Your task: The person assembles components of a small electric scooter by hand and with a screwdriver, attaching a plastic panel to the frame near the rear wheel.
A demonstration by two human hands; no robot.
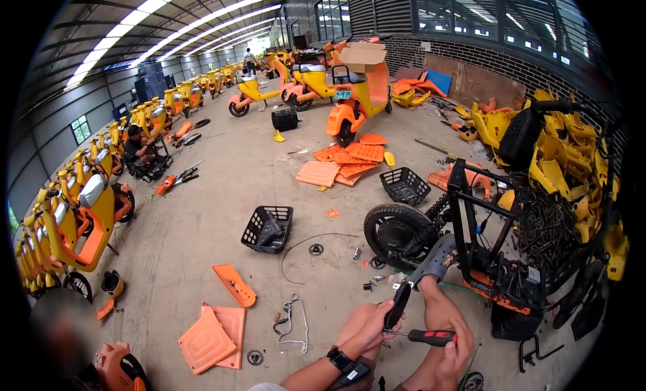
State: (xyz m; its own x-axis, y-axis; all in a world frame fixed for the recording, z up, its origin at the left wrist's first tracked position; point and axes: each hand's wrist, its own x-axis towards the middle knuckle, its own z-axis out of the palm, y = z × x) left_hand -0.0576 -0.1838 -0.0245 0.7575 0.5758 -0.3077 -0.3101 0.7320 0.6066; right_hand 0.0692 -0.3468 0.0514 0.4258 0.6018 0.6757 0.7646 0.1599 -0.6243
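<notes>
My left hand [378, 328] is closed around a slim, black, elongated part [398, 303] with a small shiny metal piece at its upper end. In my right hand [457, 354] is a screwdriver [431, 337] with a red and black handle. Its shaft points left, toward the lower end of the black part; whether the tip touches a screw is hidden by my left fingers. Just beyond my hands lies a stripped scooter frame [464, 196] with its black rear wheel [397, 233] and a spring shock absorber [431, 223].
Black plastic baskets [268, 223], orange panels [208, 340], a cable [291, 253], a chain [303, 324] and small gears [316, 249] lie on the concrete floor. Yellow body parts [552, 162] are heaped at right. Scooters [87, 223] line the left; another person [140, 149] sits there.
</notes>
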